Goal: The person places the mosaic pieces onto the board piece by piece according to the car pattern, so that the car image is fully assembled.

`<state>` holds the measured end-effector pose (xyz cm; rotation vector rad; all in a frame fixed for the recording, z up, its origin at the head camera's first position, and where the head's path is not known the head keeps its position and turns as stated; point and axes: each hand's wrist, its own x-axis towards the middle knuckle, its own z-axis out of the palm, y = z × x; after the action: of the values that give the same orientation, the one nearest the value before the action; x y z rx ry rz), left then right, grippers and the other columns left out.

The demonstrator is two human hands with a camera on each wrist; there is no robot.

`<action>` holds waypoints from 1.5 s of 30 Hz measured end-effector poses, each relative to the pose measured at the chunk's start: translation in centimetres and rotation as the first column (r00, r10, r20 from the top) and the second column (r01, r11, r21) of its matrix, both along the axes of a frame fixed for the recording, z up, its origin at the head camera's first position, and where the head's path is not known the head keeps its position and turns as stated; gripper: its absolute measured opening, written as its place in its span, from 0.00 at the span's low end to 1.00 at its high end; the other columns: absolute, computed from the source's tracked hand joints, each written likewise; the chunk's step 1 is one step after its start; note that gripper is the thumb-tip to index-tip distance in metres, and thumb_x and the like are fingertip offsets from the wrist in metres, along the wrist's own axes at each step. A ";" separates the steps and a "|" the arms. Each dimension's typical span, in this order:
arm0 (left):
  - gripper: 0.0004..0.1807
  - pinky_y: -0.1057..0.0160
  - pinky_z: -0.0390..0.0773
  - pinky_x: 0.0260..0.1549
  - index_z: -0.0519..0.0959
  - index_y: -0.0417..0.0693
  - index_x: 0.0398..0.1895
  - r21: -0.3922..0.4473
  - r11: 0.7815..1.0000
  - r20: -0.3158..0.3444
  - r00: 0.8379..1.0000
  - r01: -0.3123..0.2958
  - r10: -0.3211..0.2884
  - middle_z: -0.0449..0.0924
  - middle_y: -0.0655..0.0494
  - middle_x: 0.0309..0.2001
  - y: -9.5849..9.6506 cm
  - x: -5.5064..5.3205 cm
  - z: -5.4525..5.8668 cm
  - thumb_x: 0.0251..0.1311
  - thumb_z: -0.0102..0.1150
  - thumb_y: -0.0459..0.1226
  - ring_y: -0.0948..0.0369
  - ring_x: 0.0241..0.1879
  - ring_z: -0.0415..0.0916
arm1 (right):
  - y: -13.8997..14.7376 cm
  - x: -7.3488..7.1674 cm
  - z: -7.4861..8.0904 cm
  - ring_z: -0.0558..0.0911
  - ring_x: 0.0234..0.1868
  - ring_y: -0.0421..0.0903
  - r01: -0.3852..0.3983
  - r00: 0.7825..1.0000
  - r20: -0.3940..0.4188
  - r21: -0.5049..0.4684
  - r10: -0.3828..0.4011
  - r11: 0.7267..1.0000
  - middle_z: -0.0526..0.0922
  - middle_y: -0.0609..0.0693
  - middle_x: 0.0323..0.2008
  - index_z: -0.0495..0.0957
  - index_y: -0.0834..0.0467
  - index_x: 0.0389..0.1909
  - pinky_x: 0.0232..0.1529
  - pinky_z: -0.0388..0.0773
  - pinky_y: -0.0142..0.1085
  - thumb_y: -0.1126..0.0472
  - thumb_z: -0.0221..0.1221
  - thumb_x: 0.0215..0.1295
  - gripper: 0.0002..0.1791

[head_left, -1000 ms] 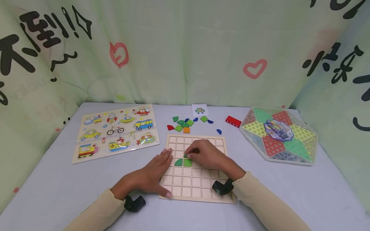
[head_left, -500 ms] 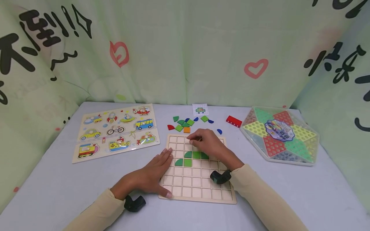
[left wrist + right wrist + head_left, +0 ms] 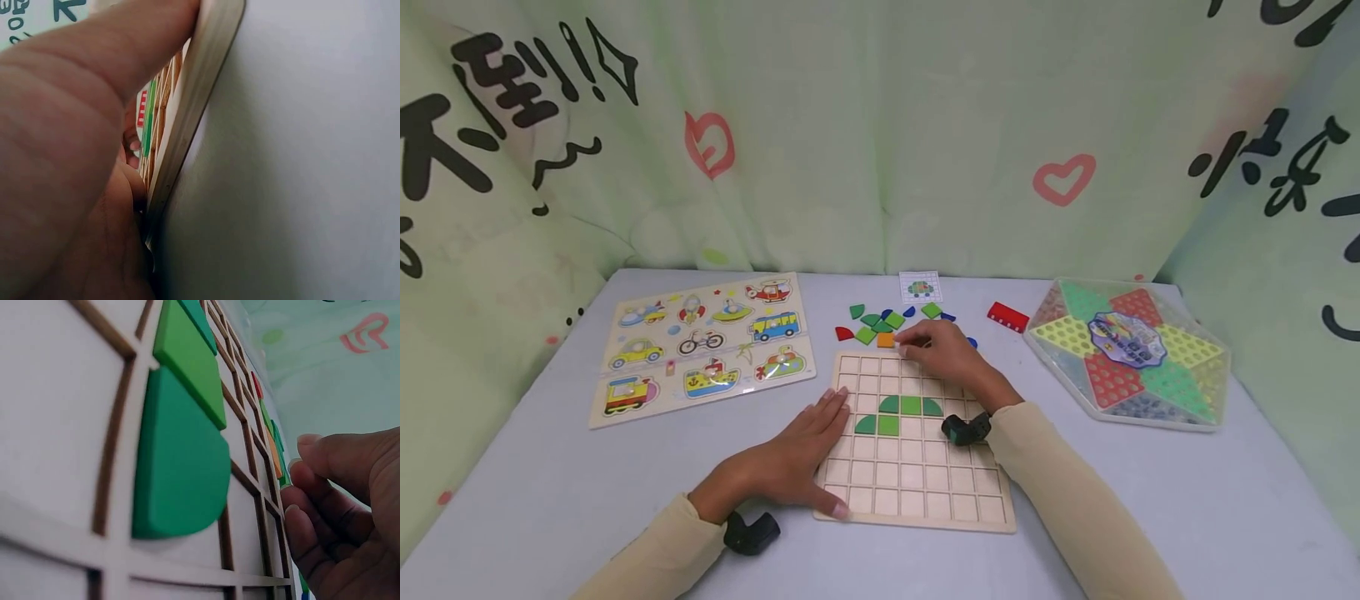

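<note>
**Right hand leaves the placed green tiles and reaches the loose pile**

The right hand (image 3: 943,354) has moved from the middle of the grid board (image 3: 917,492) to its far edge. One second ago its fingertips covered the green tiles in the centre cells; half a second ago it was lifting clear. Now its curled fingers (image 3: 312,487) close on the near side of the loose tile pile (image 3: 880,321), at the orange tile (image 3: 885,339). Whether a tile is already pinched cannot be told from any view.

With the hand withdrawn, five green tiles (image 3: 901,414) show seated in the board: three in a far row, its end pieces rounded, and two in the row nearer the person, set to the left. The right-wrist view shows the rounded end piece (image 3: 181,462) lying flat in its cell.

The left hand (image 3: 808,454) has not moved. It lies flat, fingers straight, on the board's left edge (image 3: 194,119), thumb at the near corner, steadying it.

By judgement, one placement is finished and the next tile is being fetched. A small pattern card (image 3: 920,287) lies beyond the pile.
</note>
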<state>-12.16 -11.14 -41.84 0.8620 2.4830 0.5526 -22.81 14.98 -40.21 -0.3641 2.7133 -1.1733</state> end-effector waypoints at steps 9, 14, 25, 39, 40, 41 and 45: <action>0.71 0.51 0.36 0.71 0.40 0.45 0.78 -0.008 1.000 -0.005 1.000 -0.011 0.011 0.26 0.56 0.78 0.0 0.0 0.0 0.39 0.68 0.68 0.58 0.74 0.21 | -0.5 -1.1 -0.2 0.77 0.48 0.49 -0.013 1.000 -0.010 -0.010 0.012 1.000 0.80 0.51 0.45 0.82 0.59 0.53 0.52 0.75 0.42 0.62 0.59 0.68 0.14; 0.71 0.52 0.36 0.70 0.40 0.45 0.78 -0.001 1.000 -0.002 1.000 -0.008 0.008 0.26 0.56 0.78 0.0 0.1 0.1 0.39 0.68 0.68 0.59 0.74 0.20 | -0.8 -1.5 -0.4 0.76 0.49 0.48 0.003 1.000 0.008 0.000 -0.003 1.000 0.79 0.50 0.45 0.82 0.58 0.53 0.52 0.75 0.42 0.62 0.59 0.68 0.14; 0.71 0.52 0.35 0.70 0.39 0.45 0.78 0.004 1.000 -0.003 1.000 0.002 -0.002 0.25 0.56 0.78 0.0 0.0 -0.2 0.39 0.67 0.69 0.59 0.74 0.20 | -1.7 -2.0 -0.3 0.78 0.48 0.48 -0.020 1.000 -0.006 0.055 0.020 0.998 0.80 0.52 0.45 0.81 0.60 0.54 0.52 0.75 0.43 0.62 0.58 0.69 0.15; 0.71 0.52 0.36 0.71 0.40 0.45 0.78 -0.006 1.000 -0.005 1.000 -0.014 0.014 0.26 0.56 0.78 -0.1 0.3 0.1 0.40 0.68 0.68 0.59 0.74 0.20 | -2.9 -2.0 -0.6 0.76 0.46 0.49 0.019 1.000 0.019 0.108 -0.021 0.994 0.79 0.53 0.45 0.81 0.61 0.53 0.50 0.76 0.41 0.62 0.60 0.67 0.15; 0.71 0.52 0.36 0.71 0.40 0.45 0.78 -0.004 1.000 -0.005 1.000 -0.013 0.013 0.26 0.56 0.78 -0.1 0.2 0.0 0.40 0.68 0.68 0.59 0.74 0.20 | -2.9 -1.9 -0.5 0.76 0.46 0.49 0.023 0.999 0.023 0.113 -0.026 0.993 0.79 0.53 0.45 0.81 0.61 0.53 0.51 0.76 0.41 0.62 0.59 0.67 0.15; 0.71 0.52 0.36 0.71 0.40 0.45 0.78 -0.003 1.000 -0.006 1.000 -0.012 0.012 0.26 0.56 0.78 -0.1 0.2 0.0 0.40 0.68 0.68 0.59 0.74 0.20 | -2.9 -1.9 -0.5 0.76 0.46 0.49 0.027 0.999 0.028 0.119 -0.031 0.993 0.79 0.53 0.45 0.81 0.62 0.53 0.51 0.76 0.41 0.63 0.59 0.67 0.15; 0.71 0.52 0.36 0.70 0.40 0.45 0.78 0.004 1.000 -0.002 1.000 -0.013 0.013 0.26 0.56 0.78 0.0 0.1 0.1 0.39 0.69 0.68 0.59 0.74 0.20 | -3.2 -1.8 0.0 0.77 0.49 0.50 0.036 0.997 0.057 0.132 -0.044 0.991 0.80 0.55 0.48 0.80 0.62 0.55 0.54 0.75 0.43 0.62 0.60 0.68 0.17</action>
<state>-12.03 -11.14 -41.78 0.8486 2.4920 0.5611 -24.60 11.82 -40.22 -0.2534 2.7390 -0.9923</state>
